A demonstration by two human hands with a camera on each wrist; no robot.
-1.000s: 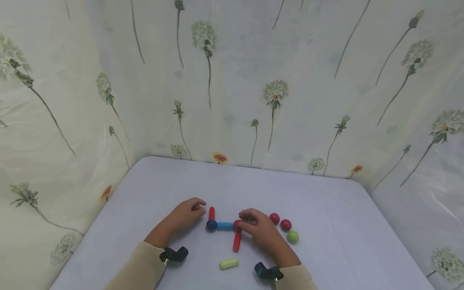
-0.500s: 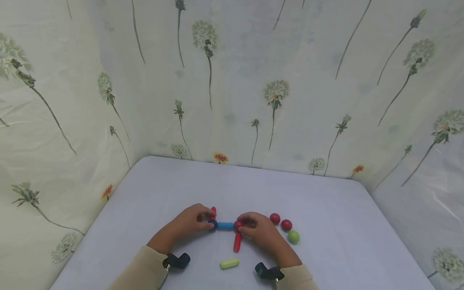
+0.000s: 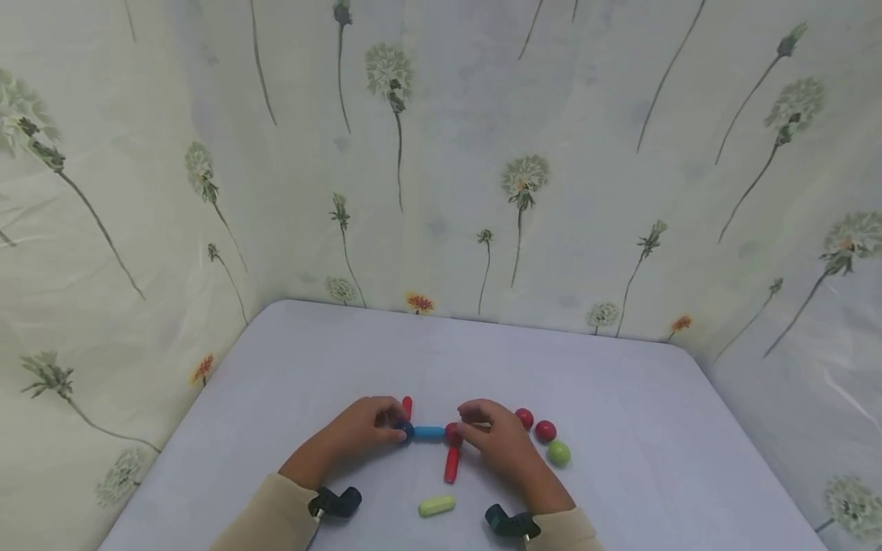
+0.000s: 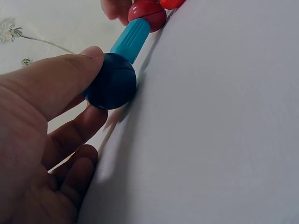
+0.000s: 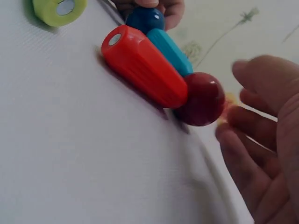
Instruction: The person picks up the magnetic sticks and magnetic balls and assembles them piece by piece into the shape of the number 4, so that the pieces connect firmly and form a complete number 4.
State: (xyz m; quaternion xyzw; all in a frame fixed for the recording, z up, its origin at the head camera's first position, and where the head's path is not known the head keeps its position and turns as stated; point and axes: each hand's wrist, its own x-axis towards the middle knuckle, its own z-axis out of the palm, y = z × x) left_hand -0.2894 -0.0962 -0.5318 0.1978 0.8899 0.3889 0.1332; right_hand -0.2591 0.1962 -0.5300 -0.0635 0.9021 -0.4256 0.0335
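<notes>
One blue stick (image 3: 429,432) lies in the near middle. Left of it, the left hand (image 3: 365,425) pinches the dark blue ball (image 4: 112,84); right of it, the right hand (image 3: 499,440), spread, is just beside the joined red ball (image 5: 202,99). Pinch softly, so nothing pops apart.

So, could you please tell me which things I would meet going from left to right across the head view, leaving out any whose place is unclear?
Left hand, dark blue ball, blue rod, first red ball, right hand, second red ball, third red ball, green ball.
</notes>
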